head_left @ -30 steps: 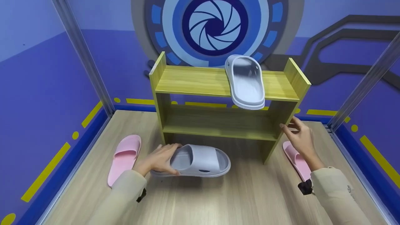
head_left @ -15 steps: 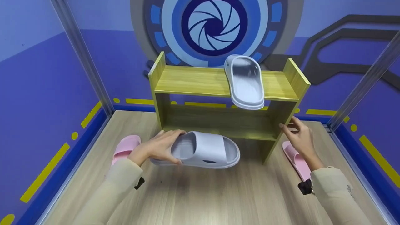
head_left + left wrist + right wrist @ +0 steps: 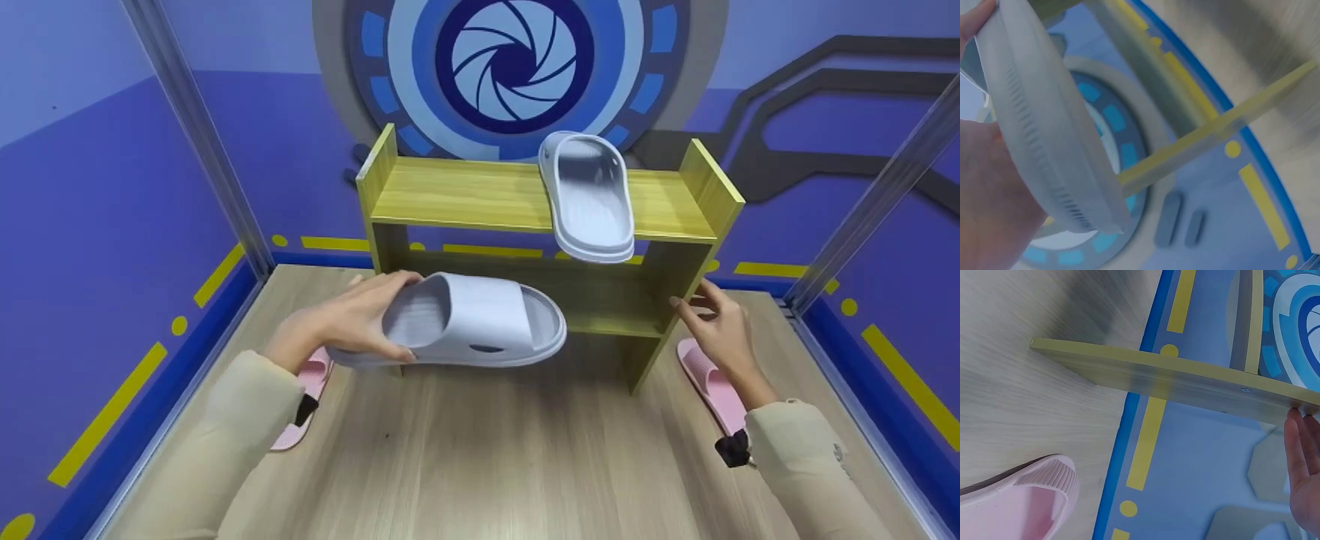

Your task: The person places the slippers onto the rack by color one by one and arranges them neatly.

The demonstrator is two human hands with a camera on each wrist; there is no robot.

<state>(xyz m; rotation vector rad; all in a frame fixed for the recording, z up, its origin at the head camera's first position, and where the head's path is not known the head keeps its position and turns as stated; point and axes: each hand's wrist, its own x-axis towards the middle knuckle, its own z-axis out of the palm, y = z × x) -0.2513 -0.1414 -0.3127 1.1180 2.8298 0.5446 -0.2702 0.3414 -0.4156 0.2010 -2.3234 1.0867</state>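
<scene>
My left hand (image 3: 349,319) grips the heel end of a grey slipper (image 3: 484,311), thumb on the near side and fingers over the far side. It is held above the floor, toe to the right, in front of the wooden shoe rack (image 3: 457,195). Its ribbed sidewall fills much of the left wrist view. A matching grey slipper (image 3: 596,202) lies on the rack's top board, heel jutting over the front edge. My right hand (image 3: 721,334) touches the rack's right side panel; in the right wrist view its straight fingertips (image 3: 1294,417) rest against the panel's outer face (image 3: 1207,396).
One pink slipper (image 3: 319,375) lies on the wood-grain floor (image 3: 480,450) at left, partly behind my left wrist. Another pink slipper (image 3: 712,382) lies right of the rack, beside my right wrist. Blue-purple walls (image 3: 285,150) with metal corner posts enclose the space.
My left hand has raised the grey slipper from low near the floor to the height of the rack's middle board, ending slightly further left. The right hand stays against the panel.
</scene>
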